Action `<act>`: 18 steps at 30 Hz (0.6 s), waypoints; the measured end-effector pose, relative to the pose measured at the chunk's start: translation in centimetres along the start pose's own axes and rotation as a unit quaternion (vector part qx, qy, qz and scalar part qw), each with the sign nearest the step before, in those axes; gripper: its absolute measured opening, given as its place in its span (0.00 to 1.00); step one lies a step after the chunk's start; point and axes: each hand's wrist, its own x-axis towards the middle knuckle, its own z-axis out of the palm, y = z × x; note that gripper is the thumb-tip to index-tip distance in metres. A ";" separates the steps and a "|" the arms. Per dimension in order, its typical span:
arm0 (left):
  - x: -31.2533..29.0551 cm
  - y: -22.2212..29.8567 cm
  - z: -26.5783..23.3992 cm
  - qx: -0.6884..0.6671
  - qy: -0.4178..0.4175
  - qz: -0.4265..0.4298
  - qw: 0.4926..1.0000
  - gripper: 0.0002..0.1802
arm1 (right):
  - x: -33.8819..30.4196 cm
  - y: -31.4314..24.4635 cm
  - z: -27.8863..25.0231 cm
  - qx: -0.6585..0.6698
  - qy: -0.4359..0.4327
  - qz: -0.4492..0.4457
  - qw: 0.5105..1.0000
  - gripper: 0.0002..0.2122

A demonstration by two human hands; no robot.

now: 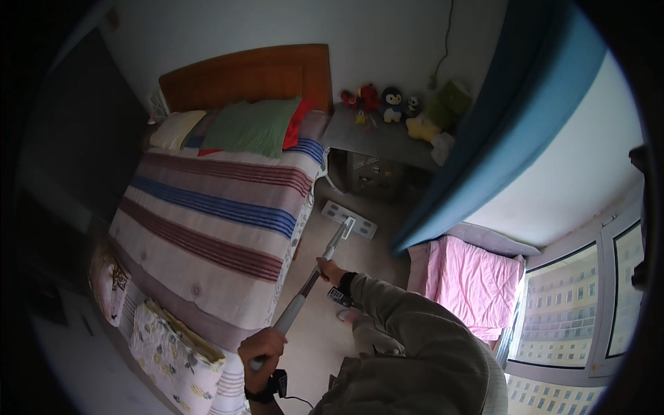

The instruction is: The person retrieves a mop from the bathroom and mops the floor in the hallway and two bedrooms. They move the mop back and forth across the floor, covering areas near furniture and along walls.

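Observation:
A flat mop [297,304] slants from the lower left toward the far floor. Its pale rectangular head [360,225] lies on the floor between the bed and the blue curtain. Near the top of its grey handle, my left hand [261,351] is closed around the grip, with a black band on the wrist. Farther down the pole is my right hand [332,270], its fingers wrapped round the shaft. That arm wears a grey-brown sleeve and a black wristband.
On the left stands a bed [207,207] with striped cover and pillows. Soft toys sit on a grey table [353,137] at the back. A blue curtain [505,117] hangs at right, above folded pink bedding [477,280] near the window. Folded fabric [173,353] lies at the bed's foot.

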 end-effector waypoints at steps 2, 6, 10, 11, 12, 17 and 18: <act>3.9 -2.5 0.2 0.008 -0.030 0.018 0.999 0.03 | 2.8 -3.2 -1.2 0.007 -0.025 -0.018 0.999 0.20; 8.0 -6.7 0.3 0.034 -0.058 0.008 0.998 0.05 | 6.8 -6.7 -1.8 -0.024 -0.038 -0.045 0.998 0.19; 6.9 -10.2 1.4 0.032 0.008 -0.005 0.999 0.05 | 8.4 -6.3 -1.2 -0.044 -0.037 -0.027 0.998 0.17; 6.0 -10.6 1.6 0.029 0.028 0.004 0.999 0.04 | 8.4 -5.7 -1.0 -0.042 -0.033 -0.014 0.998 0.17; 4.9 -10.8 1.7 0.033 0.045 -0.007 0.998 0.04 | 8.3 -5.0 -0.8 -0.049 -0.022 0.008 0.999 0.17; -0.4 -9.5 1.7 0.021 0.106 -0.042 0.993 0.04 | 5.7 -1.4 0.8 -0.099 -0.049 0.043 0.993 0.18; -1.3 -8.8 1.6 0.013 0.113 -0.051 0.992 0.04 | 4.7 -0.7 1.1 -0.117 -0.043 0.042 0.991 0.19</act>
